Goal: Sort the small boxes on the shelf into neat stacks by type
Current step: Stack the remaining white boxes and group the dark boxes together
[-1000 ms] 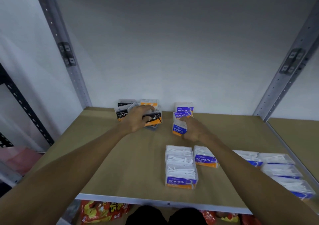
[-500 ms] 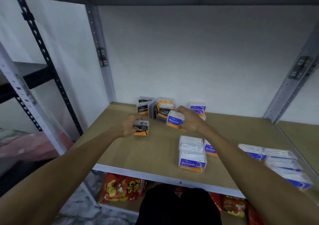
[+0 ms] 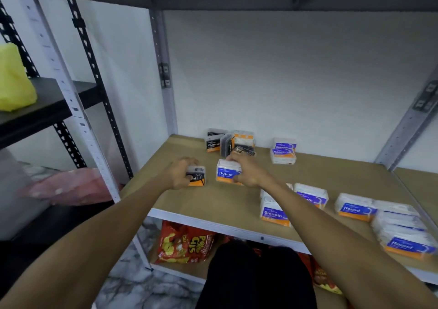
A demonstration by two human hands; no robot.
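White wall backs a tan shelf (image 3: 180,197) held by grey metal posts, and a darker rack stands off to the left with a yellow bag (image 3: 14,81) on it. Under the shelf, at the left, lies a red snack bag (image 3: 184,242).

On the shelf's left part, the left hand (image 3: 177,174) is closed around a black and orange box (image 3: 196,177), which stands on the board with its label facing the viewer. Just to its right, the right hand (image 3: 246,173) grips a blue and orange box marked "Round" (image 3: 227,172) from its right side and top, fingers curled over it; this box also stands label forward, its long side running left to right. The two held boxes are near each other but apart.

Behind them, against the wall, sits a loose cluster of charcoal boxes (image 3: 230,142), some upright, one tipped at an angle. Further right by the wall is a two-high stack marked "Smooth" (image 3: 283,151). Toward the front edge lie more "Smooth" boxes (image 3: 275,211), partly hidden by the right forearm, then a group of "Round" boxes (image 3: 400,228) at the far right, labels facing forward.
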